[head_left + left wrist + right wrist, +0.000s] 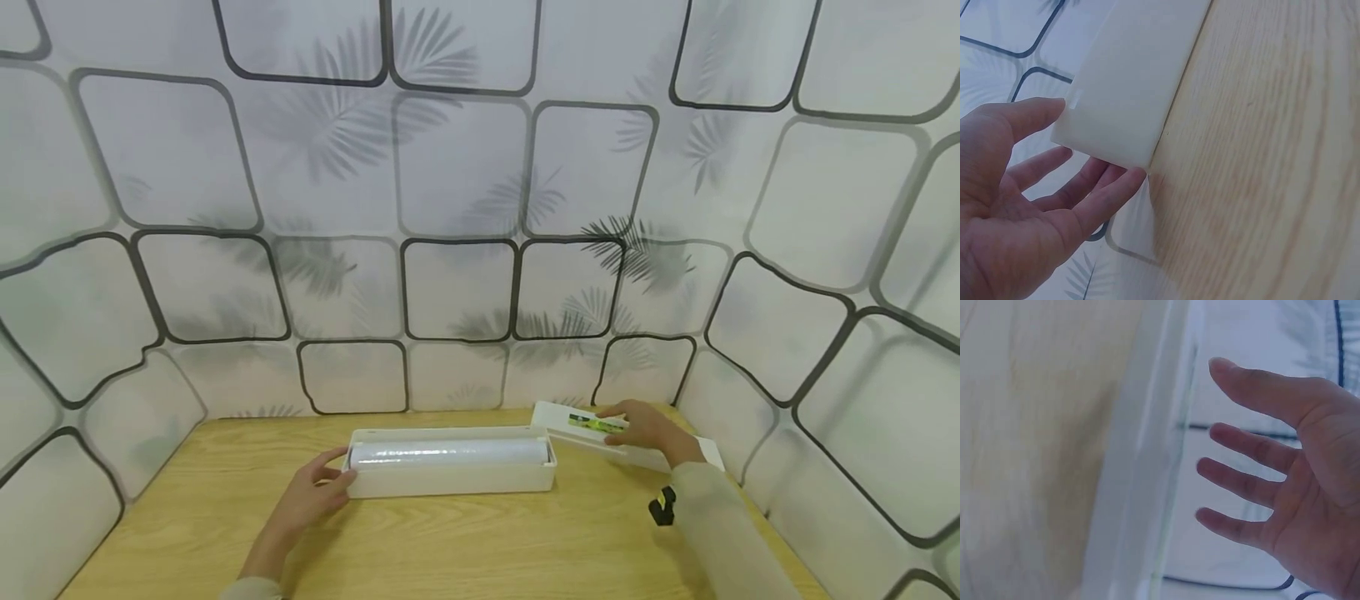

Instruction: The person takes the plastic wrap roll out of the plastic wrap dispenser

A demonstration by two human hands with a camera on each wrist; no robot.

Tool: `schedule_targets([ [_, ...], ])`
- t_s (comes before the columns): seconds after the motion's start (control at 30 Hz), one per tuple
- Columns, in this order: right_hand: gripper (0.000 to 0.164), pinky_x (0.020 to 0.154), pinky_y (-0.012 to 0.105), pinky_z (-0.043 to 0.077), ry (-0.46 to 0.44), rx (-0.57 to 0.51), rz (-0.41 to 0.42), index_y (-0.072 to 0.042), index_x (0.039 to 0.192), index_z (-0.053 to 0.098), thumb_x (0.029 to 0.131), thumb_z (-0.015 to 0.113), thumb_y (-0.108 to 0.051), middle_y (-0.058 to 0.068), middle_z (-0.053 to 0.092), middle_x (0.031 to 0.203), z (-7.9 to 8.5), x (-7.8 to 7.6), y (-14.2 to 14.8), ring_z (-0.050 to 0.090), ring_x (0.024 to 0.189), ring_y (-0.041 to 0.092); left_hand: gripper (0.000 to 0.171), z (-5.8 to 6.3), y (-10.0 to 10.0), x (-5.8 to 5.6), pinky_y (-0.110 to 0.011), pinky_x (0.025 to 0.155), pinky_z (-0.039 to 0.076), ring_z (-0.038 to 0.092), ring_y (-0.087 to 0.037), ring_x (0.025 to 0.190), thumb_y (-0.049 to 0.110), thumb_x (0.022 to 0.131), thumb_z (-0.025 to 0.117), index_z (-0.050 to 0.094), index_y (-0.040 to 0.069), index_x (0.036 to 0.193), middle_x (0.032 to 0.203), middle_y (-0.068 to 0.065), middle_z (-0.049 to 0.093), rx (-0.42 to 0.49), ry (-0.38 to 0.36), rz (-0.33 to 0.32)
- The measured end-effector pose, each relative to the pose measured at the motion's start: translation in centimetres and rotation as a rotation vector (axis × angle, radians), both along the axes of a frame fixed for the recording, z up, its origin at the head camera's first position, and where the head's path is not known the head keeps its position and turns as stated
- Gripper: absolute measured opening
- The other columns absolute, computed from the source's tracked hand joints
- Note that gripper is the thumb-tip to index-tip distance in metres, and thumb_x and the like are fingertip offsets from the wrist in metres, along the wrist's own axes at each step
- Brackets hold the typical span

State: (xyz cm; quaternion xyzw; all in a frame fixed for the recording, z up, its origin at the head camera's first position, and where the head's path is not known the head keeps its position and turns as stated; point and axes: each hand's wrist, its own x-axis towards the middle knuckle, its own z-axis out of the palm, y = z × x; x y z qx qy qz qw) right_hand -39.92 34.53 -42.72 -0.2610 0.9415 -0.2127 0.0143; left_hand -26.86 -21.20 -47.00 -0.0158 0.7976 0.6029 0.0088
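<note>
1. Fingers of the left hand [311, 493] curl around the left end of the white box [450, 483].
2. Fingers of the right hand [648, 429] spread, relaxed, over the white lid [633, 455]; contact is hard to tell.
3. The open-topped box lies on the desk [450, 550], long axis left to right; the shiny roll [450, 452] inside runs parallel.
4. The lid slants from far left to near right, its green label [596, 423] upward, just beyond the box's right end.
</note>
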Motion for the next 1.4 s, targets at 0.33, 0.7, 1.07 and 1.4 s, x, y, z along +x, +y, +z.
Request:
schedule_targets([
  [0.33, 0.046, 0.090, 0.052, 0.060, -0.120, 0.078, 0.052, -0.001, 0.131, 0.068, 0.094, 0.076, -0.027, 0.027, 0.069, 0.121, 4.0, 1.1, -6.4, 0.066, 0.110, 0.043, 0.061, -0.2, 0.0, -0.1, -0.029, 0.085, 0.064, 0.065, -0.023, 0.104, 0.016, 0.102, 0.065, 0.038, -0.002, 0.155, 0.121, -0.023, 0.057, 0.012, 0.002, -0.002],
  [0.7, 0.042, 0.085, 0.043, 0.061, -0.134, 0.108, 0.141, -0.005, 0.131, 0.069, 0.094, 0.074, -0.025, 0.020, 0.073, 0.116, 4.7, 2.1, -12.0, 0.071, 0.097, 0.029, 0.062, -0.5, -0.3, -0.3, -0.028, 0.085, 0.063, 0.067, -0.023, 0.099, 0.018, 0.103, 0.063, 0.036, -0.002, 0.156, 0.121, -0.027, 0.059, -0.007, 0.007, -0.035],
  [1.07, 0.042, 0.087, 0.044, 0.062, -0.198, 0.122, 0.159, -0.009, 0.133, 0.069, 0.094, 0.076, -0.023, 0.015, 0.073, 0.119, 5.0, 2.4, -15.7, 0.071, 0.100, 0.026, 0.061, -0.5, -0.2, -0.3, -0.023, 0.087, 0.060, 0.065, -0.020, 0.099, 0.017, 0.103, 0.063, 0.038, -0.001, 0.155, 0.120, -0.023, 0.058, -0.021, 0.016, -0.018],
  [1.4, 0.036, 0.092, 0.046, 0.060, -0.270, 0.114, 0.105, -0.012, 0.121, 0.074, 0.087, 0.083, -0.020, 0.012, 0.074, 0.113, 3.9, 1.6, -17.0, 0.069, 0.102, 0.028, 0.062, -0.2, -0.4, -0.2, -0.034, 0.094, 0.062, 0.067, -0.024, 0.106, 0.018, 0.105, 0.061, 0.034, -0.001, 0.157, 0.125, -0.025, 0.056, 0.008, -0.003, -0.043],
])
